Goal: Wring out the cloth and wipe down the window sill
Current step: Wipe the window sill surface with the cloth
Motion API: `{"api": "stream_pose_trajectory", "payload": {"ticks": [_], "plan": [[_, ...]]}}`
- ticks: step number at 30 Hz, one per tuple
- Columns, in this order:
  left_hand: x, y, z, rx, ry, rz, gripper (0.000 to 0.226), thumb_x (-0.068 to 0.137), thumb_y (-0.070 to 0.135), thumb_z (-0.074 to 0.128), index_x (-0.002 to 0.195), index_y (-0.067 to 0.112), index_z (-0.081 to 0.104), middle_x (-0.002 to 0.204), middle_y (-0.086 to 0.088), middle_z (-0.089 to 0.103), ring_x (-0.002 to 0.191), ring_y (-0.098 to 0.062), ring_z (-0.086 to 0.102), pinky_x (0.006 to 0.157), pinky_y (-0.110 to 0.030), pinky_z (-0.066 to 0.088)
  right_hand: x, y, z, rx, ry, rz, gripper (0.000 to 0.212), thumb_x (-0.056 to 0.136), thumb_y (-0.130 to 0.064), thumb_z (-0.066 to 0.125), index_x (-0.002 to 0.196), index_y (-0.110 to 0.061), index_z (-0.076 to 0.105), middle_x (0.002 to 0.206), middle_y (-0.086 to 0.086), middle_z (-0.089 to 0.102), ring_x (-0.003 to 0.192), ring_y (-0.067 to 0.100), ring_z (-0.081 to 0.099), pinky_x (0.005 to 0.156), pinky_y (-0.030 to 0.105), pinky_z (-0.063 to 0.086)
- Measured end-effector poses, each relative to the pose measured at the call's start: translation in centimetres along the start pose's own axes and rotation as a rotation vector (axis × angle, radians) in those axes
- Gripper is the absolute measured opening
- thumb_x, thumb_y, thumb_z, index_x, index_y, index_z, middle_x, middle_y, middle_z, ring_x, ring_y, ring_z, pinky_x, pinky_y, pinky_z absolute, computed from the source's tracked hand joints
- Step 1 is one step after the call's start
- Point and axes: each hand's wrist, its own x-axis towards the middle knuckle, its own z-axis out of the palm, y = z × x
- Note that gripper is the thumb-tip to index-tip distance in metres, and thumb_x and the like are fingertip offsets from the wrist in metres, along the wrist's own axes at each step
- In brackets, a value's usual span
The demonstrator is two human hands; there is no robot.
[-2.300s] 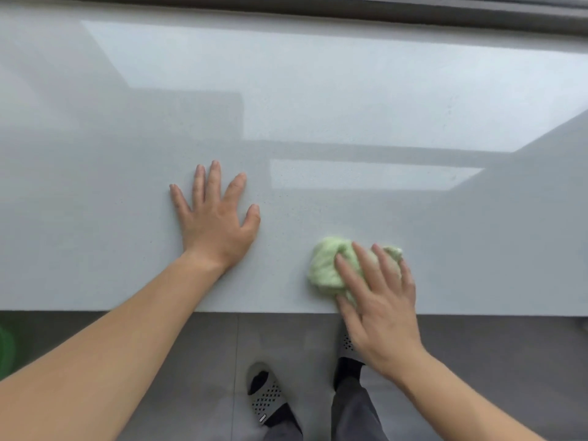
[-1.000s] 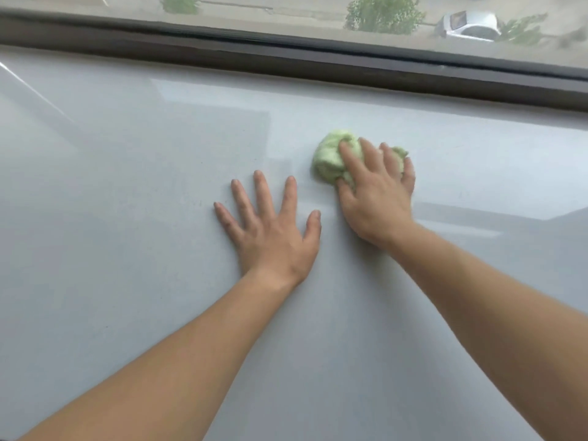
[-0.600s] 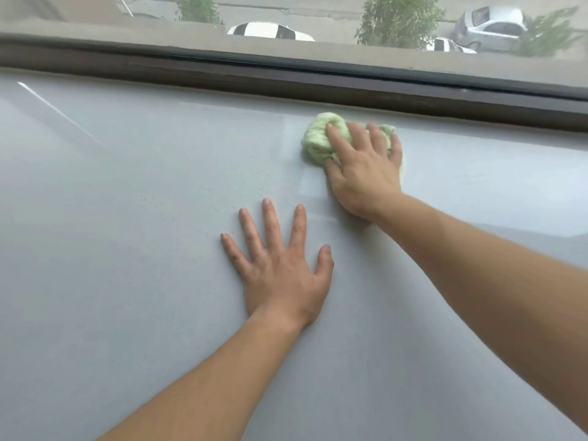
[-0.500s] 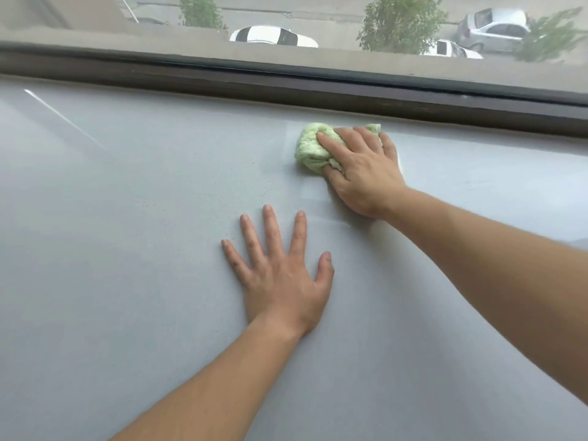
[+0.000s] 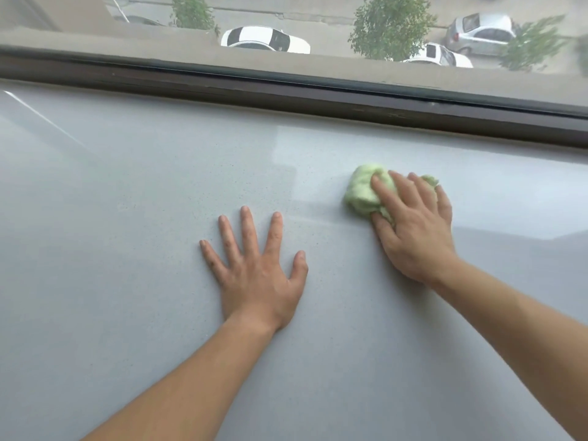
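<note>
A bunched light-green cloth [image 5: 362, 192] lies on the wide pale-grey window sill [image 5: 127, 218], a little short of the window frame. My right hand [image 5: 413, 227] presses down on it with fingers spread over its top, so its right part is hidden under the hand. My left hand [image 5: 254, 268] rests flat on the sill to the left of the cloth, palm down, fingers apart, holding nothing.
A dark brown window frame [image 5: 286, 93] runs along the far edge of the sill. Beyond the glass are parked cars [image 5: 264, 39] and trees [image 5: 391, 23] far below. The sill stretches smooth and glossy to both sides.
My right hand has drawn the cloth back from the window frame toward me and a little to the right. The left hand has stayed planted on the sill.
</note>
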Motion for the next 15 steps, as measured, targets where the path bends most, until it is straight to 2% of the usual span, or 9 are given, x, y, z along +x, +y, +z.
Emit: {"api": "stream_pose_trajectory", "payload": {"ticks": [2,3,6,8,10,13,15], "plan": [[0.0,0.0,0.1,0.001,-0.003,-0.004,0.075,0.088,0.069,0.01,0.155,0.04,-0.006,0.165,-0.007,-0.017,0.148,-0.037,-0.025,0.114,-0.067,-0.008,-0.1,2.0,-0.9,-0.017,-0.076,-0.113,0.06,0.092,-0.052,0.03,0.15,-0.043,0.024,0.161,-0.006,0.025,0.149,0.023,0.013,0.121,0.047,0.002],[0.0,0.0,0.1,0.002,-0.003,-0.006,0.075,0.087,0.069,0.01,0.155,0.04,-0.006,0.165,-0.007,-0.017,0.148,-0.036,-0.024,0.114,-0.067,-0.008,0.8,3.3,-1.3,-0.01,-0.068,-0.076,0.06,0.091,-0.052,0.031,0.15,-0.043,0.025,0.161,-0.005,0.025,0.149,0.023,0.014,0.121,0.047,0.003],[-0.1,0.1,0.2,0.001,0.004,-0.008,0.076,0.087,0.069,0.01,0.155,0.04,-0.004,0.165,-0.006,-0.016,0.148,-0.036,-0.023,0.114,-0.067,-0.009,3.6,4.7,-1.7,0.063,0.023,0.222,0.056,0.095,-0.047,0.036,0.15,-0.042,0.025,0.16,-0.005,0.024,0.149,0.026,0.014,0.12,0.051,0.002],[0.0,0.1,0.2,-0.001,0.012,-0.007,0.075,0.087,0.069,0.011,0.155,0.04,-0.003,0.165,-0.006,-0.014,0.149,-0.035,-0.022,0.114,-0.067,-0.009,2.7,2.9,-1.2,0.086,0.061,0.308,0.055,0.097,-0.044,0.039,0.15,-0.04,0.024,0.16,-0.004,0.023,0.149,0.028,0.014,0.12,0.053,0.002],[0.1,0.1,0.2,-0.005,0.019,-0.01,0.075,0.087,0.07,0.01,0.155,0.04,-0.002,0.166,-0.005,-0.014,0.149,-0.035,-0.021,0.114,-0.067,-0.009,-1.2,0.4,-0.5,0.053,0.056,0.226,0.057,0.095,-0.044,0.038,0.15,-0.04,0.025,0.161,-0.002,0.024,0.149,0.029,0.015,0.12,0.053,0.004],[0.3,0.1,0.2,-0.009,0.026,-0.004,0.075,0.086,0.07,0.01,0.155,0.041,-0.001,0.166,-0.005,-0.013,0.149,-0.035,-0.02,0.114,-0.067,-0.009,-8.9,-1.3,0.0,-0.005,-0.047,-0.12,0.058,0.093,-0.046,0.035,0.15,-0.041,0.026,0.161,-0.006,0.026,0.15,0.027,0.017,0.12,0.053,0.008],[0.3,-0.2,0.4,-0.009,0.028,-0.004,0.075,0.087,0.07,0.011,0.155,0.04,0.001,0.166,-0.005,-0.012,0.15,-0.034,-0.019,0.114,-0.067,-0.009,-10.0,0.4,-0.1,-0.012,-0.113,-0.234,0.059,0.092,-0.047,0.034,0.15,-0.043,0.026,0.16,-0.009,0.026,0.15,0.023,0.017,0.121,0.05,0.008]]}}
